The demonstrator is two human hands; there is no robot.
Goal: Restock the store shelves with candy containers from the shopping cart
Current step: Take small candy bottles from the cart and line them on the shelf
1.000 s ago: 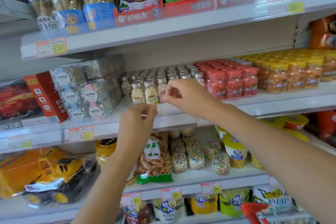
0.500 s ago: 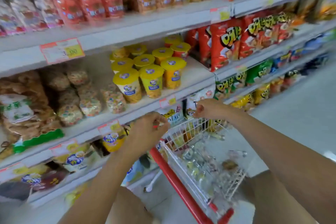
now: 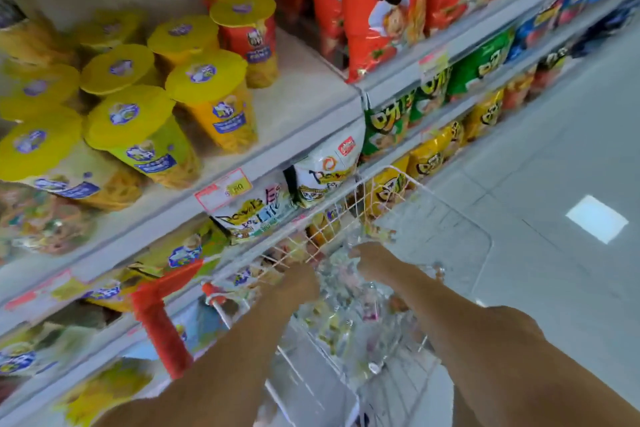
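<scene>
Candy containers (image 3: 341,321) beneath left hand (image 3: 299,282), right hand (image 3: 372,258)

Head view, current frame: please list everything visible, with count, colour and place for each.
snack cups: about ten, yellow lids, upper shelf, left
tall snack bags: several, red, same shelf, right
green bags: several, green, shelf below, right
yellow bags: several, yellow, lower shelf beyond the cart
white bags: two, white, under the cups' shelf
price tag: one, red and yellow, shelf edge
shopping cart: one, white wire, red handle, beside the shelves
candy containers: count unclear, clear, blurred, in the cart
floor: grey, right
left hand: one, in the cart, grip too blurred to tell
right hand: one, in the cart, grip too blurred to tell
</scene>
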